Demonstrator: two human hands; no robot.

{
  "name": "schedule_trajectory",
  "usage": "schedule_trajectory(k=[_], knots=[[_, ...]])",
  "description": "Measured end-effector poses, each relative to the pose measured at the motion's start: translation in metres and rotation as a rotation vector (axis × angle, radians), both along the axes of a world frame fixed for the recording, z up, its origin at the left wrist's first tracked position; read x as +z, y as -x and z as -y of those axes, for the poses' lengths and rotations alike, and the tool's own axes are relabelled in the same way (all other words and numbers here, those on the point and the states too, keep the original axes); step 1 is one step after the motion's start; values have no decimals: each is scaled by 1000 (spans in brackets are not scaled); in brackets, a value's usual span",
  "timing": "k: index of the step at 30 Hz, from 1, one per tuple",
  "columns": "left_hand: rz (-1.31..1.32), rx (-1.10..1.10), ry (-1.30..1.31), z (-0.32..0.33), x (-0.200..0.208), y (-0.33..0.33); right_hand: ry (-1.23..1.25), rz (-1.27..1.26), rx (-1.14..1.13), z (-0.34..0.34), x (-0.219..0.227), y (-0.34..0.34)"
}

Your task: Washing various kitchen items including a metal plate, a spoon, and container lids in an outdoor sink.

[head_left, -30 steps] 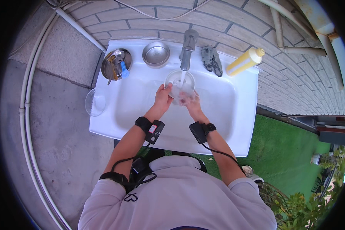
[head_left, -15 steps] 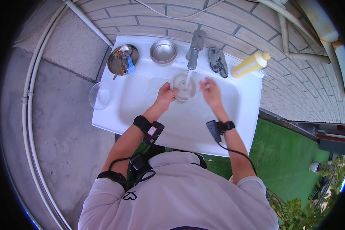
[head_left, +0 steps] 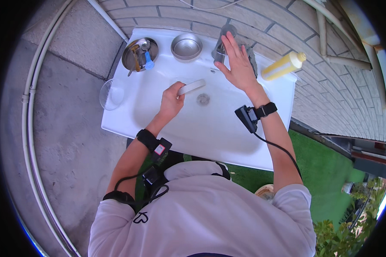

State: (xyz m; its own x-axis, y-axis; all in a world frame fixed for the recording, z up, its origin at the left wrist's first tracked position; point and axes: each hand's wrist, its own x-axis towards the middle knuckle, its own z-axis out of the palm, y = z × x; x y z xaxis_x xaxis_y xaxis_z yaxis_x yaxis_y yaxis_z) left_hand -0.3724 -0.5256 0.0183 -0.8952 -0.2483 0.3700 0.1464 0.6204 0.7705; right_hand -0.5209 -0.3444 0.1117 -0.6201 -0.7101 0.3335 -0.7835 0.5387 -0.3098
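My left hand (head_left: 173,100) grips a shallow round dish (head_left: 191,87) by its side, tilted so that its pale edge shows, over the white sink (head_left: 158,124). The dish's inside is turned from sight. My right hand (head_left: 240,64) is open, its fingers stretched out flat at the chrome faucet (head_left: 220,52). It covers part of the faucet's top, so I cannot tell exactly where it touches. No water stream shows below the spout. The drain (head_left: 203,99) lies uncovered to the right of the dish.
On the back rim stand a round metal tin (head_left: 186,46) and a metal bowl (head_left: 125,60) with measuring spoons. A clear bowl (head_left: 111,94) sits at the left edge. A grey cloth (head_left: 252,61) and a yellow bottle (head_left: 283,66) lie right of the faucet.
The left hand has drawn the dish left from under the faucet and tipped it on edge. My right hand has risen to the faucet and flattened. The running water has gone.
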Motion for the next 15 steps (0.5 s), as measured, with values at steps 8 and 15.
schedule_trajectory(k=[8, 15], knots=[[359, 9, -832, 27, -7, -9, 820, 1396, -7, -28, -4, -49], [534, 16, 102, 23, -23, -22, -218, 425, -204, -80, -125, -97]])
